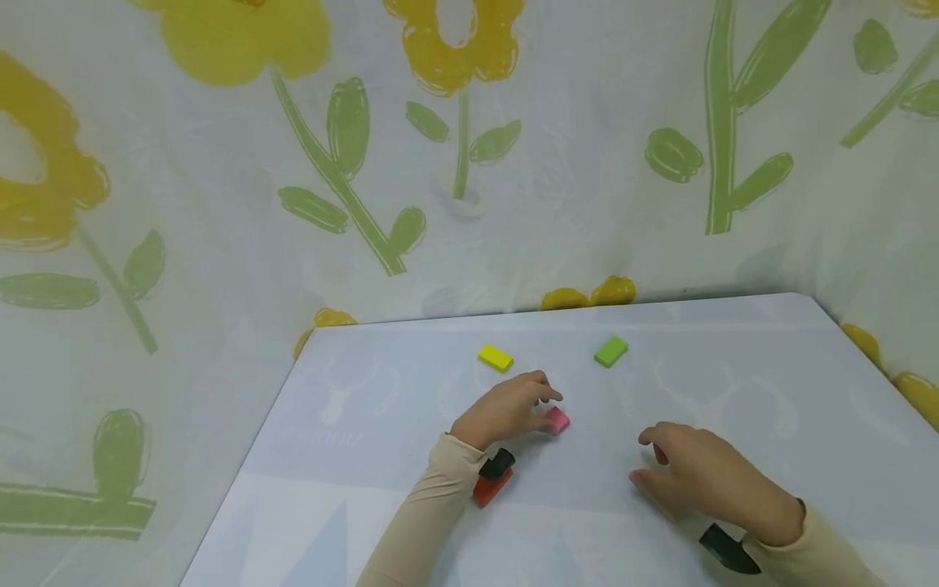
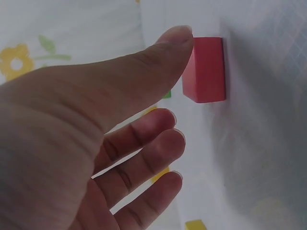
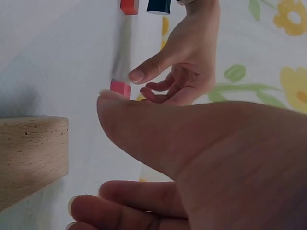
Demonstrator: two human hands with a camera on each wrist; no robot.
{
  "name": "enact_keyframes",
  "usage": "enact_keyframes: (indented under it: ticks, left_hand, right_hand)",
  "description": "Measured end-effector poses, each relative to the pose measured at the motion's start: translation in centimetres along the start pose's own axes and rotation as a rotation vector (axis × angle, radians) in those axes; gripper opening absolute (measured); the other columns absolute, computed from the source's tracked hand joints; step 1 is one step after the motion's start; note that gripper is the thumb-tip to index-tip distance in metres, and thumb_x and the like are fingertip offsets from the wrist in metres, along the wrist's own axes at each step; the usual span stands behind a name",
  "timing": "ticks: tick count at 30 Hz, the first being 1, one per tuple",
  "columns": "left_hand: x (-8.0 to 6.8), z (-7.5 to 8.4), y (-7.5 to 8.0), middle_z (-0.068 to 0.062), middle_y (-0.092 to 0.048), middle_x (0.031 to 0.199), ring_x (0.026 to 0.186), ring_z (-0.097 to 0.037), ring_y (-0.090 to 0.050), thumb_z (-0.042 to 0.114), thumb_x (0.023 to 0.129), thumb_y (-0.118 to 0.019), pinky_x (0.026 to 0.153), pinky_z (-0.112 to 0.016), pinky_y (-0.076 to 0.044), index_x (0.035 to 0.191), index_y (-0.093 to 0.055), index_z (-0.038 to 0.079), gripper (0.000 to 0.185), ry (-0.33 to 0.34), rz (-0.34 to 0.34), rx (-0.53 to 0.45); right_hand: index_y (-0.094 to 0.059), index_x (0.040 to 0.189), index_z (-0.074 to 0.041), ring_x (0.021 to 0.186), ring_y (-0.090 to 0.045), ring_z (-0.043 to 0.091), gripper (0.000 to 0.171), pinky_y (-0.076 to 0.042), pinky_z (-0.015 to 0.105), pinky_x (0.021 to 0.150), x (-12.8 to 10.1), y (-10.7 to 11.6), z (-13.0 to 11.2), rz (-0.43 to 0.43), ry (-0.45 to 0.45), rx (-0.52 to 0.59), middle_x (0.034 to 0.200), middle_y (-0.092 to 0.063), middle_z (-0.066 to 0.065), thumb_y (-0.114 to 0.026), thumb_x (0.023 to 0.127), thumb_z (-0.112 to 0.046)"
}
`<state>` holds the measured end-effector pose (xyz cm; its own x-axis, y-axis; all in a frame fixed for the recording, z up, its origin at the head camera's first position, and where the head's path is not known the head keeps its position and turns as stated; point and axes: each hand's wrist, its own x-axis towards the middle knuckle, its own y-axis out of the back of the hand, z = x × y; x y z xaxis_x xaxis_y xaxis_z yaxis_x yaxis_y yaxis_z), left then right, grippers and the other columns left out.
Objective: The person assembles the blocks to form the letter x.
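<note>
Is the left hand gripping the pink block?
No. In the left wrist view the left hand is open, its thumb tip beside the pink block, which lies on the table with no fingers curled round it.

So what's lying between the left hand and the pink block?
Nothing. In the left wrist view the left hand's thumb reaches right up to the pink block, with no visible gap; the other fingers curl clear of it.

Open table (image 1: 734, 383) between scattered blocks

pale table (image 1: 734, 367) with faint deer print; draped backdrop cloth (image 1: 587, 163), yellow flowers, green stems
</note>
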<state>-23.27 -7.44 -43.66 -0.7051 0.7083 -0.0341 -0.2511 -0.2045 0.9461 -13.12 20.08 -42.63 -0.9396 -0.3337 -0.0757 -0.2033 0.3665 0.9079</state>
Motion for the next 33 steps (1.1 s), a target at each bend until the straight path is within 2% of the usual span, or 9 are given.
enact_keyframes:
  ticks: [9, 14, 19, 26, 33]
  left_hand:
    - [0.00, -0.12, -0.40, 0.002, -0.067, 0.111, 0.099, -0.009, -0.061, 0.026, 0.088, -0.084, 0.089, -0.016, -0.051, 0.128, -0.075, 0.014, 0.043, 0.024, -0.027, -0.022]
    - [-0.08, -0.15, -0.59, 0.004, -0.067, 0.110, 0.096, -0.007, -0.060, 0.028, 0.087, -0.085, 0.087, -0.015, -0.051, 0.127, -0.075, 0.015, 0.043, 0.027, -0.032, -0.025]
    - [0.00, -0.08, -0.65, 0.004, -0.066, 0.107, 0.092, -0.006, -0.057, 0.028, 0.088, -0.084, 0.084, -0.015, -0.050, 0.125, -0.076, 0.016, 0.040, 0.035, -0.047, -0.024]
    - [0.01, 0.13, -0.51, 0.004, -0.066, 0.105, 0.090, -0.006, -0.056, 0.027, 0.088, -0.083, 0.082, -0.015, -0.049, 0.123, -0.077, 0.016, 0.037, 0.031, -0.042, -0.023]
    - [0.31, -0.15, -0.86, 0.005, -0.066, 0.102, 0.089, -0.005, -0.056, 0.027, 0.089, -0.083, 0.080, -0.014, -0.048, 0.123, -0.078, 0.017, 0.035, 0.026, -0.036, -0.035]
  right_hand:
    - [-0.073, 0.107, -0.007, 0.073, -0.048, 0.010, 0.041, -0.045, 0.028, 0.067, 0.07, -0.05, 0.11, -0.100, -0.047, 0.043, 0.080, -0.055, -0.005, -0.084, 0.084, -0.038]
    - [-0.072, 0.105, -0.008, 0.068, -0.046, 0.011, 0.036, -0.043, 0.030, 0.065, 0.15, -0.10, 0.10, -0.146, -0.085, 0.082, 0.073, -0.052, -0.004, -0.082, 0.085, -0.036]
    - [-0.071, 0.099, -0.011, 0.062, -0.045, 0.010, 0.030, -0.042, 0.028, 0.062, -0.08, -0.16, 0.11, -0.162, -0.087, 0.090, 0.069, -0.051, -0.004, -0.083, 0.084, -0.033]
    - [-0.067, 0.091, -0.013, 0.063, -0.047, 0.011, 0.034, -0.039, 0.027, 0.059, -0.06, -0.23, 0.19, -0.183, -0.106, 0.092, 0.070, -0.052, -0.004, -0.090, 0.078, -0.033]
    - [-0.061, 0.083, -0.014, 0.061, -0.045, 0.009, 0.035, -0.036, 0.024, 0.056, -0.11, -0.46, 0.50, -0.181, -0.078, 0.099, 0.069, -0.050, -0.004, -0.091, 0.076, -0.030]
